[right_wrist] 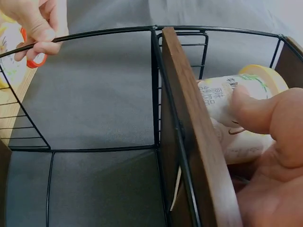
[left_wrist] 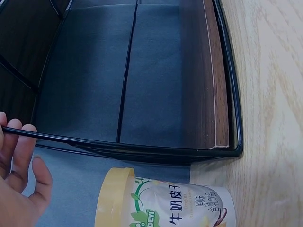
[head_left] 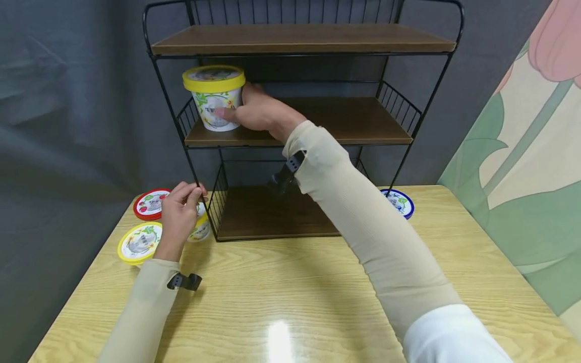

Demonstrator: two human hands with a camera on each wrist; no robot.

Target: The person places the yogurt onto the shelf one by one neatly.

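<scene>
So the right hand (head_left: 262, 112) has a yellow-lidded tub (head_left: 210, 101) at the left end of the middle shelf (head_left: 345, 118). Thumb's across the front; the other fingers are mostly hidden behind it, but it reads as a proper grip. Tub's upright. Meanwhile the left hand (head_left: 178, 214) is pinching the black side rail (right_wrist: 109, 33) of the rack (head_left: 299, 39), fingers hooked round the bar, probably to brace things. I'd call this the setting-in-place step, near its end imo. Can't tell if the base is fully down though. What it calls for now: get it flat, then peel the fingers off without tipping it. Down on the counter (head_left: 290, 282) there's a red-lidded tub (head_left: 149, 204), two more yellow-topped ones (head_left: 139, 243) and a blue-lidded tub (head_left: 401, 202).
</scene>
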